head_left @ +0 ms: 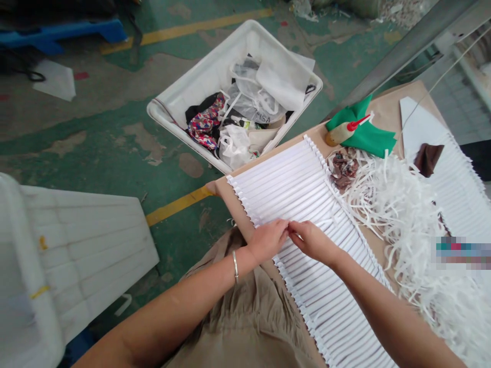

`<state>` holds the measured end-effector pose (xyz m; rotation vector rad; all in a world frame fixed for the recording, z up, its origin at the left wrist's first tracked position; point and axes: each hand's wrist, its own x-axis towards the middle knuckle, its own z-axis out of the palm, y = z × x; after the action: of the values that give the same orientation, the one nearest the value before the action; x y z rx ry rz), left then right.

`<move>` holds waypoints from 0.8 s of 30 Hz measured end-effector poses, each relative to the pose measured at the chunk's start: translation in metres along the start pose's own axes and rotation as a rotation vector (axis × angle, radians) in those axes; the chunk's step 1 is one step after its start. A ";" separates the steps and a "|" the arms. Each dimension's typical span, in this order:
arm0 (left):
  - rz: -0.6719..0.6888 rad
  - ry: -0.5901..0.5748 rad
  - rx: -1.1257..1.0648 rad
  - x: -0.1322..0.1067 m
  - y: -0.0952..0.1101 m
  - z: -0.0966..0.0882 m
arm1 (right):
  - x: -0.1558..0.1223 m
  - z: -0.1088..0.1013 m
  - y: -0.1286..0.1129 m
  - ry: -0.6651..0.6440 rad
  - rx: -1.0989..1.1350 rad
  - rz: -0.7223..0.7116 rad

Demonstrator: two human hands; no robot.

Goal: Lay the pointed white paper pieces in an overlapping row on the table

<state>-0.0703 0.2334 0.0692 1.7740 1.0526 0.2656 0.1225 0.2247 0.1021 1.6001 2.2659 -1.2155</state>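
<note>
Beyond the pinched fingers point(281, 226), their hold unclear, a white bin point(213, 76) contains plastic bags point(235, 147).

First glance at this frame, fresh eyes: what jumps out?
Probably the tangled heap of white strips on the right of the table, beside the long ribbed white row where the left hand and right hand meet at the fingertips. Next, the red-tipped bottle against green material near the table's far end, and the white tub of bags beyond the table edge.
</note>
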 end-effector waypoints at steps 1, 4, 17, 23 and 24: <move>-0.036 -0.015 -0.030 0.002 -0.003 -0.003 | 0.002 0.000 -0.004 0.004 0.042 0.007; -0.155 -0.004 -0.210 0.001 -0.024 -0.017 | 0.004 -0.010 0.007 0.028 0.118 0.064; -0.477 0.314 -0.402 0.008 -0.082 -0.028 | 0.025 -0.101 0.136 0.319 0.142 0.381; -0.539 0.336 -0.349 0.027 -0.081 -0.018 | 0.054 -0.123 0.151 0.393 0.108 0.469; -0.550 0.348 -0.317 0.029 -0.083 -0.016 | 0.058 -0.125 0.151 0.416 0.090 0.489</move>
<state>-0.1066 0.2745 -0.0010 1.1234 1.6030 0.3790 0.2653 0.3687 0.0758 2.4403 1.8383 -0.9309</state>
